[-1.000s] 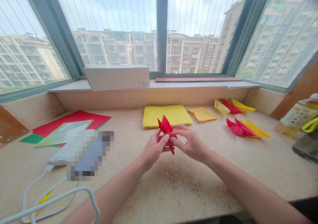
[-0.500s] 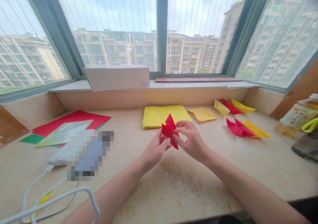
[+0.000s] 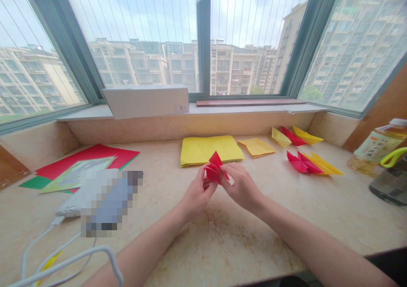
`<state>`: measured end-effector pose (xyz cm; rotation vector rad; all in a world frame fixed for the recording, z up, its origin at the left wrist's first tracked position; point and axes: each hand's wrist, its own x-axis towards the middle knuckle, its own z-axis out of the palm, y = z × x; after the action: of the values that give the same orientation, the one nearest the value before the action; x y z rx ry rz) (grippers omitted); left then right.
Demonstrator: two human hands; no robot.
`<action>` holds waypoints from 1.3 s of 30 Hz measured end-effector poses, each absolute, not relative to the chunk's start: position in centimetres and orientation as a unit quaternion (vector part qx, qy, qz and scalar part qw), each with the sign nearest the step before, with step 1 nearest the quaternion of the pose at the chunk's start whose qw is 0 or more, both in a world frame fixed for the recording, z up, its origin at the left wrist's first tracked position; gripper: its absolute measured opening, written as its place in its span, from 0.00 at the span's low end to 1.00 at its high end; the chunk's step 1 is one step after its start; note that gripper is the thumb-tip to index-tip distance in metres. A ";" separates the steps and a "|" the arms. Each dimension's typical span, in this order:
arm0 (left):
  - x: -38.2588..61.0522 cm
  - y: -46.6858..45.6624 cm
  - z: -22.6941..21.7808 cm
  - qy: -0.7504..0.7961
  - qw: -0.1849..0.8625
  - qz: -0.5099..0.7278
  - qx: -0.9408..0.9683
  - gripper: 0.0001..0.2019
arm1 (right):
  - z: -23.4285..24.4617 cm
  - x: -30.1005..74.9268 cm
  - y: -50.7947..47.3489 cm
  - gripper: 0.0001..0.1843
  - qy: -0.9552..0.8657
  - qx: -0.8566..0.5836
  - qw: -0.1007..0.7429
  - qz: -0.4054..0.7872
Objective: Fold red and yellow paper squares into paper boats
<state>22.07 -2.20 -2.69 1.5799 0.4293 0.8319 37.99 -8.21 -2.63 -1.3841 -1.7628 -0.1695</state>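
Observation:
A piece of folded red paper (image 3: 215, 168) with pointed flaps is held above the stone counter, between both hands. My left hand (image 3: 201, 190) grips its left and lower side, thumb in front. The fingers of my right hand (image 3: 239, 181) pinch its right side, hiding part of the folds. Just behind lies a stack of yellow paper (image 3: 208, 148). Beside that stack rests a folded orange-yellow sheet (image 3: 257, 146).
Several folded paper boats and shapes, among them a red one (image 3: 303, 163), sit at the right. A drink bottle (image 3: 377, 145) and a dark jug (image 3: 391, 183) stand far right. At left are red paper (image 3: 85, 157), a white power bank (image 3: 71, 202) and white cables (image 3: 104, 249).
My right hand has closed in on the red paper, and its fingers now cover more of the right side. The paper has turned slightly and its flaps stand differently.

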 end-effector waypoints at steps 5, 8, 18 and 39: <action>21.9 -2.1 -2.8 0.208 0.598 0.344 0.693 0.19 | -2.1 38.0 -8.3 0.07 -0.723 -0.562 0.390 -0.095; 21.9 -2.1 -2.8 0.218 0.594 0.346 0.693 0.19 | -1.9 38.1 -8.4 0.09 -0.731 -0.557 0.381 -0.105; 22.0 -2.2 -2.6 0.192 0.577 0.338 0.718 0.18 | -1.3 38.8 -8.7 0.10 -0.766 -0.542 0.326 -0.110; 21.8 -2.4 -3.9 0.151 0.612 0.308 0.712 0.34 | -2.8 39.3 -8.1 0.09 -0.751 -0.530 0.375 -0.125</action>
<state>21.84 -2.36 -3.88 1.6436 0.3485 0.7110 39.31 -8.14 -2.81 -1.3562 -1.9214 -0.3206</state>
